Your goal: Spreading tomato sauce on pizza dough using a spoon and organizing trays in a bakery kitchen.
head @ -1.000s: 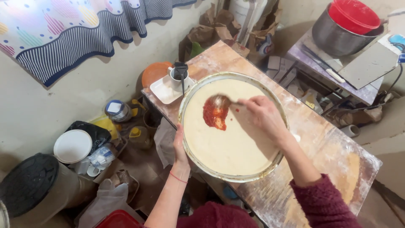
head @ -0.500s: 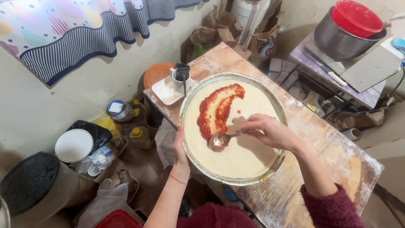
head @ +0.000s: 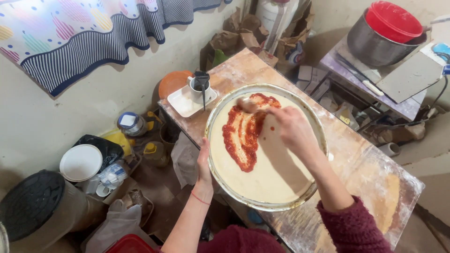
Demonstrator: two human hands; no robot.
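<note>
A round metal pan (head: pixel 262 205) holds pale pizza dough (head: pixel 272 171) on a floured wooden table (head: pixel 361 164). Red tomato sauce (head: pixel 243 133) is smeared in a curved band over the dough's far left part. My right hand (head: pixel 293 129) holds a spoon (head: pixel 246 105) whose bowl rests in the sauce near the pan's far rim. My left hand (head: pixel 204 161) grips the pan's left rim, thumb on the edge.
A white square plate (head: pixel 185 104) with a white cup (head: pixel 199 86) sits at the table's far left corner. A steel pot (head: pixel 372 44) with a red lid stands at the right. Bins, jars and bags crowd the floor at left.
The spoon has swept from the pan's near left back toward the far rim. The sauce patch has grown from a small blob into a long curved band.
</note>
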